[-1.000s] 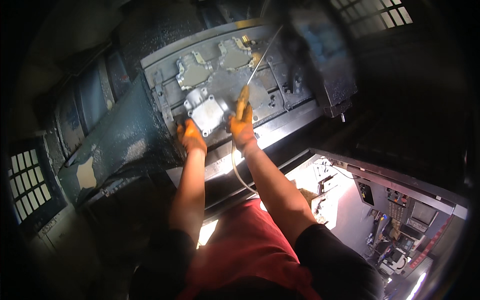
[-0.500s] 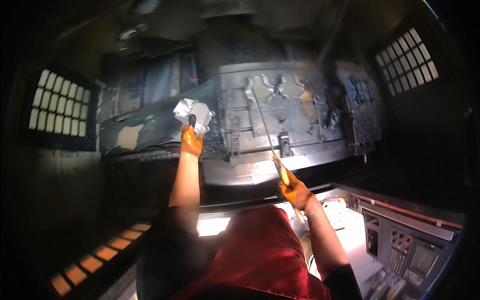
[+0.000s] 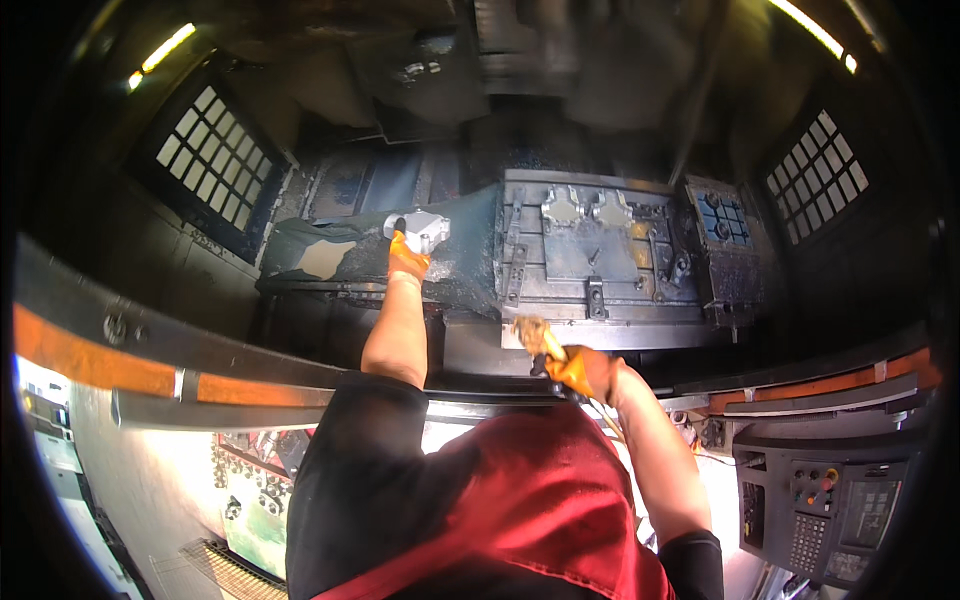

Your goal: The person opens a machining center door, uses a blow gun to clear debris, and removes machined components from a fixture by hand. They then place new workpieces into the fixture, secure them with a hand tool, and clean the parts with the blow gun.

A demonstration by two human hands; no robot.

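My left hand [image 3: 408,258], in an orange glove, is closed on a silver cast-metal housing [image 3: 428,228] above a dark cloth-like cover left of the machine bed. My right hand [image 3: 585,372], also gloved, grips a yellow-bodied air blow gun [image 3: 553,346] in front of the bed's near edge. The gun's brownish front end is blurred, and its long tube cannot be made out. A yellowish hose [image 3: 607,420] trails below that hand. Two similar silver castings [image 3: 563,206] sit side by side at the back of the fixture plate [image 3: 580,256].
A metal clamp [image 3: 596,298] stands at the plate's front. The dark cover [image 3: 465,265] carries a pale patch [image 3: 326,259]. Right of the bed is a blue-topped block [image 3: 722,218]. A control panel [image 3: 825,500] stands at lower right, and the machine's front sill [image 3: 800,385] crosses before me.
The view has shifted, showing more surroundings. My right hand has drawn the blow gun back from over the castings, and its long tube no longer reaches across the plate. The left still holds the housing.
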